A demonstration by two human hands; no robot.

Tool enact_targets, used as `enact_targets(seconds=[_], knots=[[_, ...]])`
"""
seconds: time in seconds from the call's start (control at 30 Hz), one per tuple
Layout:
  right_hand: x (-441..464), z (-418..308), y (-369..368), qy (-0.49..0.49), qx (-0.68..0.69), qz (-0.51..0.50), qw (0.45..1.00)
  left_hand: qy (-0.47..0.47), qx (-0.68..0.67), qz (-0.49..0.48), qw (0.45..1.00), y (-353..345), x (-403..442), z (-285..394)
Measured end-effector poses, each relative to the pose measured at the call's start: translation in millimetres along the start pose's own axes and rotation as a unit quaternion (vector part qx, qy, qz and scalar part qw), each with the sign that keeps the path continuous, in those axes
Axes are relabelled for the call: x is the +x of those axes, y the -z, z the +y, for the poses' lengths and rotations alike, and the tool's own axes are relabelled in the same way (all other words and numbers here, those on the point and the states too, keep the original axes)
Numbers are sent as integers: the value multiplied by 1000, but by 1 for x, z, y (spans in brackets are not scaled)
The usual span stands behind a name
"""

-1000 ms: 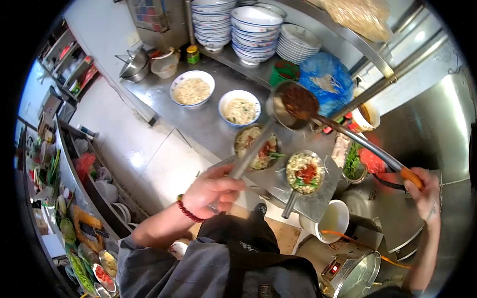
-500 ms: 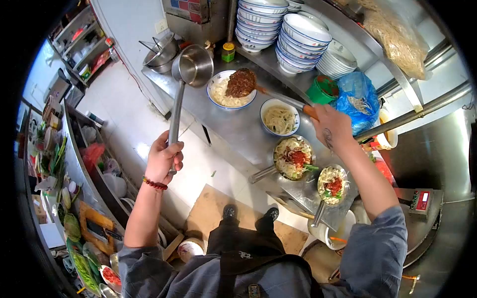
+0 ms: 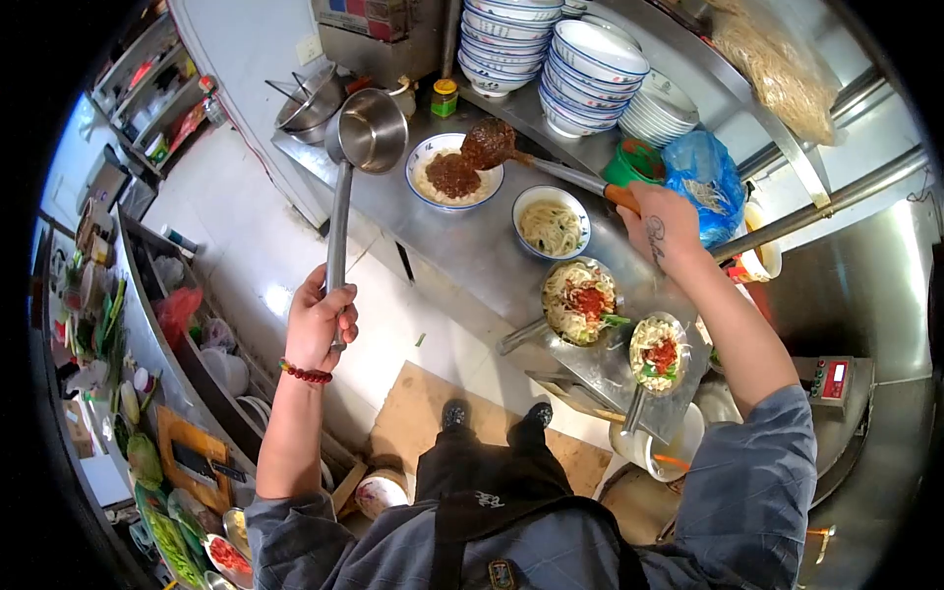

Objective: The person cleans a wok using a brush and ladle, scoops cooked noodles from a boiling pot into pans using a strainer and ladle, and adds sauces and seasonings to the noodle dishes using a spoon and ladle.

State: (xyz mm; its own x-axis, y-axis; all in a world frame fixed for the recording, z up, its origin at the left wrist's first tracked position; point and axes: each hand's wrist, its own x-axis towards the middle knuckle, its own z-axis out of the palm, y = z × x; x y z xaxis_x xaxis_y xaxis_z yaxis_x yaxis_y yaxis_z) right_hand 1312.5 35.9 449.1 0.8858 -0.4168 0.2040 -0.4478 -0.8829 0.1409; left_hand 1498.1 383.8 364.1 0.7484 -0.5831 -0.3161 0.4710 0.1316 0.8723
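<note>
My left hand (image 3: 320, 320) is closed round the grey handle of a deep steel saucepan (image 3: 372, 131), its pan end out by the counter's left side. In my right hand (image 3: 664, 224) is the wooden grip of a ladle (image 3: 489, 145), its bowl coated in brown sauce. The ladle's bowl hangs at the right rim of a white, blue-rimmed noodle bowl (image 3: 429, 195), where brown sauce (image 3: 453, 177) lies on the noodles. Nearer me stands a second bowl of noodles (image 3: 551, 225) without sauce. Two long-handled pans (image 3: 580, 300) (image 3: 658, 351) hold noodles with red topping and greens.
Stacked bowls (image 3: 598, 74) and plates (image 3: 661, 103) stand on the shelf behind. A green tub (image 3: 634, 163) and a blue plastic bag (image 3: 702, 172) sit at right. A small yellow-lidded jar (image 3: 444, 97) is beside the saucepan. A knife (image 3: 205, 457) lies on a cutting board at lower left.
The ladle has tipped out brown sauce onto the noodles and shifted right to the bowl's edge. The left hand keeps its hold on the saucepan.
</note>
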Motion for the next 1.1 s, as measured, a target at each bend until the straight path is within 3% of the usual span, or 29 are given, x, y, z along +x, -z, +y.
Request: enact_targets(seconds=[0.13, 0.2, 0.27, 0.33, 0.43, 0.57, 0.67, 0.7, 0.73, 0.87, 0.97, 1.03, 1.07, 1.1], knots=[[-30, 15, 2, -86, 71, 13, 994, -8, 51, 2, 999, -14, 7, -14], [-46, 29, 8, -133, 235, -13, 963, 5, 68, -5, 998, -26, 7, -17], [-68, 38, 23, -190, 288, -37, 938, 16, 86, -14, 996, -41, 0, -20], [-98, 49, 40, -246, 338, -57, 906, 70, -24, -67, 995, -57, -19, -13], [-158, 73, 69, -260, 453, -43, 852, 132, -51, -122, 982, -90, -56, -6], [-258, 126, 138, -301, 408, -41, 861, 228, -68, -216, 947, -145, -102, -13], [-329, 171, 189, -346, 377, -28, 858, 335, -160, -302, 878, -192, -114, -33], [-339, 175, 212, -391, 371, -39, 841, 354, -134, -305, 874, -211, -118, -41], [-361, 192, 216, -388, 366, 2, 846, 393, -157, -331, 844, -227, -116, -56], [-392, 251, 248, -414, 266, -26, 870, 448, -170, -377, 793, -297, -118, -117], [-390, 305, 230, -403, 99, -36, 909, 464, -196, -381, 775, -334, -125, -155], [-394, 366, 168, -306, 27, 39, 951, 455, -177, -379, 786, -347, -135, -167], [-383, 379, 135, -254, -110, 75, 958, 443, -162, -373, 799, -351, -140, -171], [-362, 390, 111, -231, -141, 24, 962, 430, -147, -357, 816, -353, -147, -172]])
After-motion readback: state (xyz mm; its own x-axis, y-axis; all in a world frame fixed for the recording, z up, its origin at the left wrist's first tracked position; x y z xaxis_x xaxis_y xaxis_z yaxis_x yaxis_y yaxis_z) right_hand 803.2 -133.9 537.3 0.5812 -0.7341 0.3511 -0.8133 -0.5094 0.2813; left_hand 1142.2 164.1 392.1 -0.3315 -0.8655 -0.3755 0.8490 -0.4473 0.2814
